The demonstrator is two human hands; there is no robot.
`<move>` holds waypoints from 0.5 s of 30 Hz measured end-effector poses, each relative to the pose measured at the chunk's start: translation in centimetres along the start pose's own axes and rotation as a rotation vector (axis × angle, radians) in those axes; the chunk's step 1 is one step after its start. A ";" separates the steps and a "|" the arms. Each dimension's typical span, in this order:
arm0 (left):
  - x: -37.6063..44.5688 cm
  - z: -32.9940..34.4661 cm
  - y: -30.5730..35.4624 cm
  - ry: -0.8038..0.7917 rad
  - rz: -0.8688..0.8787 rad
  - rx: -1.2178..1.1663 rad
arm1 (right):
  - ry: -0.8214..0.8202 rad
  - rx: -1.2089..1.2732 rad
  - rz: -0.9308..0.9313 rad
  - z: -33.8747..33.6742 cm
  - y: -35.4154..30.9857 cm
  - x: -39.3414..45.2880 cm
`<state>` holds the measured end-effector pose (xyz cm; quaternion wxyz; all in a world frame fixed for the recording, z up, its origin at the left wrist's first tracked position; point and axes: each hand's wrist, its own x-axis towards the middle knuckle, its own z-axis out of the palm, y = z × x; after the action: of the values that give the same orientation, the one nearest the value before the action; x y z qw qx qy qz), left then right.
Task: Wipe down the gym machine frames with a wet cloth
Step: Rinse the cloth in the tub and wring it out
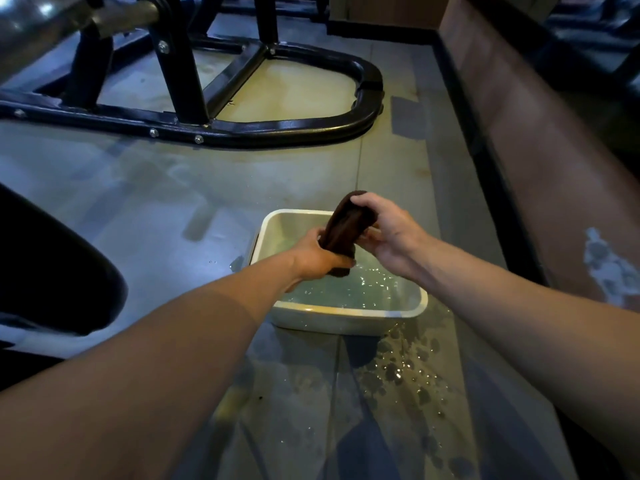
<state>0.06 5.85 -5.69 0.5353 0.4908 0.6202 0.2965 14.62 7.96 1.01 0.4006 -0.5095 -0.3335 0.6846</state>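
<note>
A dark brown cloth, rolled into a thick twist, is held over a white rectangular basin of water on the floor. My left hand grips the cloth's lower end just above the rippling water. My right hand is closed around its upper end. Beyond the basin stands the black tubular base of the gym machine frame, with bolted joints and uprights rising to the top left.
Water drops are spattered on the grey floor in front of the basin. A brown wall with a black skirting runs along the right. A dark rounded machine part juts in at the left.
</note>
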 end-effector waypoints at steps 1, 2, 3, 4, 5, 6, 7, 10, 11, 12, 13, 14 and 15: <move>-0.1 -0.3 0.2 0.000 -0.039 0.006 | 0.038 0.081 0.040 -0.3 -0.3 0.2; -0.2 -0.5 0.2 -0.012 -0.085 0.029 | 0.063 0.105 0.084 -0.8 -0.4 0.4; -0.2 -0.7 0.2 -0.029 -0.127 0.042 | 0.076 0.066 0.130 -1.4 -0.4 0.5; -0.2 -0.9 0.2 -0.054 -0.164 0.050 | 0.086 -0.025 0.182 -2.0 -0.3 0.6; -0.2 -1.0 0.2 -0.077 -0.187 0.070 | 0.091 -0.151 0.232 -2.6 0.1 0.7; -0.1 -1.1 0.0 -0.090 -0.190 0.124 | 0.084 -0.292 0.269 -3.0 0.6 0.6; 0.0 -1.3 -0.1 -0.109 -0.175 0.194 | 0.072 -0.427 0.287 -3.3 1.1 0.5; -0.2 -1.7 0.0 -0.206 -0.137 0.440 | 0.052 -0.712 0.251 -3.6 1.9 0.2; -0.2 -1.9 -0.1 -0.219 -0.145 0.489 | 0.033 -0.759 0.237 -3.5 2.1 0.2; -0.2 -2.0 -0.1 -0.222 -0.167 0.516 | -0.003 -0.808 0.219 -3.5 2.3 0.3; -0.1 -2.1 0.0 -0.218 -0.202 0.517 | -0.059 -0.891 0.182 -3.6 2.5 0.4; -0.1 -2.2 0.0 -0.214 -0.246 0.497 | -0.125 -1.018 0.128 -3.7 2.8 0.7; -0.1 -2.2 0.0 -0.217 -0.296 0.470 | -0.194 -1.150 0.068 -3.8 3.1 1.1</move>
<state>-2.09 6.11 -5.10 0.5078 0.5342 0.6758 0.0093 17.43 7.66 -3.10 0.0050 -0.5906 -0.6703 0.4494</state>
